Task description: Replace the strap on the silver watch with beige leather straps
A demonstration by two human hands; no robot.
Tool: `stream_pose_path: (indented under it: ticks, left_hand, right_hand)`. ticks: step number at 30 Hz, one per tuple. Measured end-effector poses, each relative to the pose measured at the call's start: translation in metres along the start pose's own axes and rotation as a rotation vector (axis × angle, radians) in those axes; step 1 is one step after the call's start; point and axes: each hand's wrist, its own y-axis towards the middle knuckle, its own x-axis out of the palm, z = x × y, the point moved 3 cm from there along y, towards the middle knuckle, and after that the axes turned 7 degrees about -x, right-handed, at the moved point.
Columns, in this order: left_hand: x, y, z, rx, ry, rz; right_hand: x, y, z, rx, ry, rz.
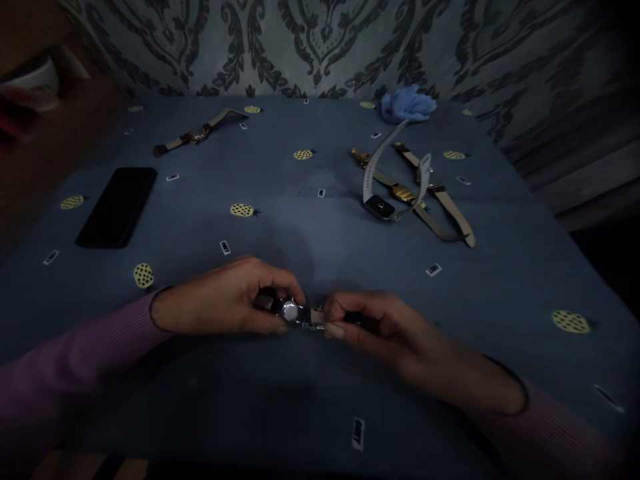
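Note:
Between my two hands, low in the middle of the head view, is a wristwatch (291, 310) with a round silver face or case back; I cannot tell which side shows. My left hand (225, 300) grips it from the left, with thumb and index finger at the case. My right hand (385, 327) pinches the strap on the right side with thumb and fingers. Part of the strap is hidden inside both hands. The watch is just above or on the blue patterned tablecloth (300, 247).
A black phone (117, 208) lies at left, and a brown-strapped watch (199, 134) behind it. On the right are a smartwatch (380, 207), a gold watch (403, 193) and a dark-strapped watch (453, 210), close together. A crumpled blue cloth (407, 105) sits by the patterned wall (320, 40).

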Motion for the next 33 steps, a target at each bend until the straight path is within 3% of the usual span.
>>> stream_pose_path:
  ticks: [5, 12, 19, 27, 33]
  left_hand:
    - [0.0, 0.001, -0.004, -0.005, -0.064, 0.003]
    - [0.0, 0.0, -0.008, -0.008, -0.315, 0.033]
    - [0.002, 0.0, -0.011, 0.001, -0.41, 0.058]
    - [0.005, -0.001, -0.011, 0.044, -0.394, 0.105]
    - [0.005, -0.004, -0.009, 0.079, -0.252, 0.184]
  right_hand:
    - [0.001, 0.0, -0.002, 0.032, 0.018, -0.016]
    - [0.003, 0.002, -0.004, -0.068, -0.057, 0.08]
    - [0.006, -0.001, -0.011, -0.18, -0.132, 0.184]
    - [0.007, -0.003, -0.011, -0.205, -0.179, 0.201]
    - [0.004, -0.003, -0.013, -0.274, -0.268, 0.226]
